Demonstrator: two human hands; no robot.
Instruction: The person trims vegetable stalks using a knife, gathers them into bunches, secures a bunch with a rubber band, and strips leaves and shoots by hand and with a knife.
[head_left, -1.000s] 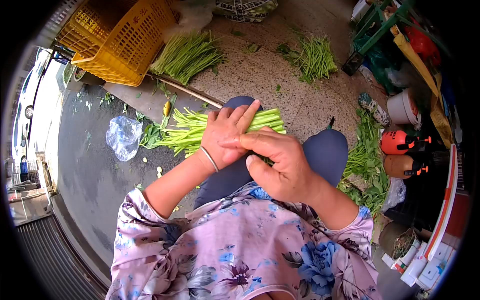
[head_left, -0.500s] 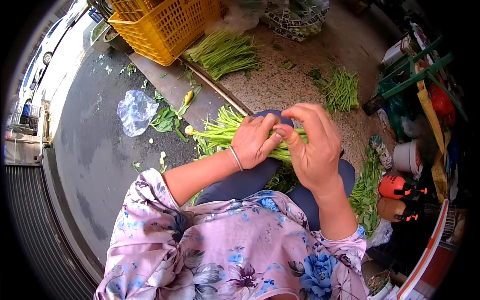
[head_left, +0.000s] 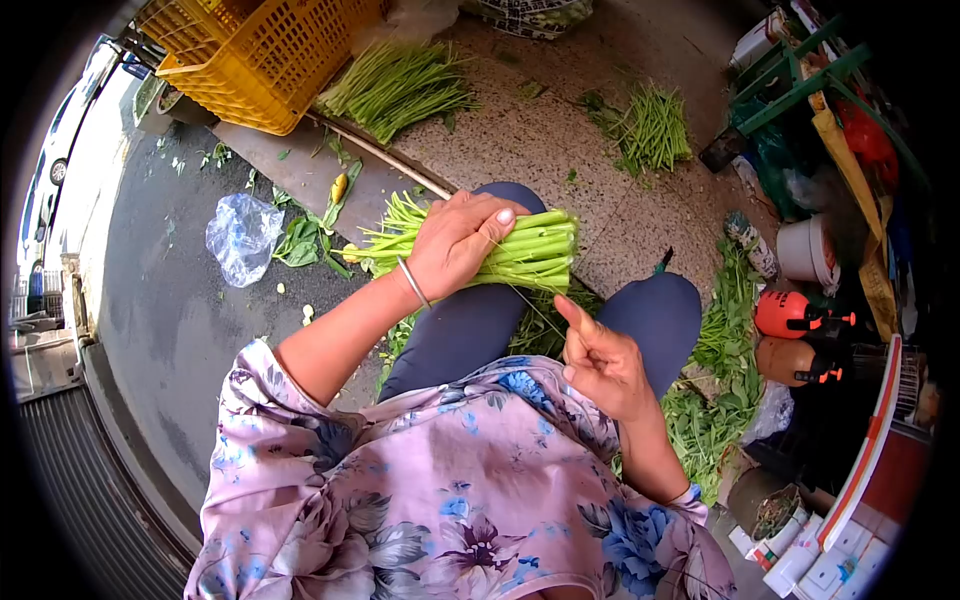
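My left hand [head_left: 455, 245] is wrapped over a bundle of green leafy-vegetable stems [head_left: 540, 250], pressing it across my raised knee. The cut ends of the stems face right and the thinner ends stick out to the left. A thin strand [head_left: 527, 303] runs down from the bundle toward my right hand [head_left: 605, 370]. That hand is below and right of the bundle, apart from it, with the index finger pointing up and the other fingers curled. The strand seems to end in its grip, though the end is hard to see.
Behind the bundle lie a large pile of stems [head_left: 400, 90] and a smaller one [head_left: 652, 128]. A yellow crate [head_left: 265, 65] stands at upper left, near a clear plastic bag [head_left: 244, 238]. Loose greens [head_left: 715, 420] and a red spray bottle [head_left: 782, 314] are at the right.
My right hand has come away from the bundle, down toward my lap, uncovering the cut ends. My left hand stays on the stems. The view has shifted slightly.
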